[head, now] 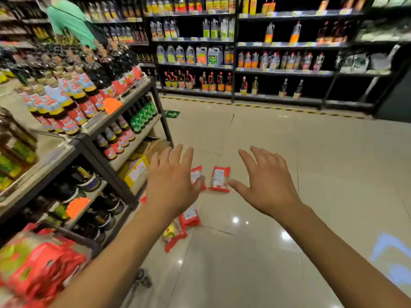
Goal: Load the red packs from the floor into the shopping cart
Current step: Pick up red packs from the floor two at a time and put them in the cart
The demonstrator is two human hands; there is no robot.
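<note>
Several red packs lie on the tiled floor ahead of me. One red pack point(220, 179) with a white label lies between my hands. A second pack point(196, 174) is partly hidden behind my left hand point(172, 183). Two more lie nearer, a red pack point(190, 216) and a red-and-yellow pack point(173, 235). Both hands hover above the floor, fingers spread, holding nothing; my right hand point(265, 181) is just right of the middle pack. The shopping cart point(89, 242) is at the lower left, blurred, with red packs point(42, 270) inside.
A dark shelf rack point(115, 174) of bottles stands close on the left, with a yellow carton point(135, 171) beneath. Bottle shelves point(233, 63) line the far wall behind a yellow-black floor stripe point(266, 106). A cart wheel point(143, 278) rests near my left arm.
</note>
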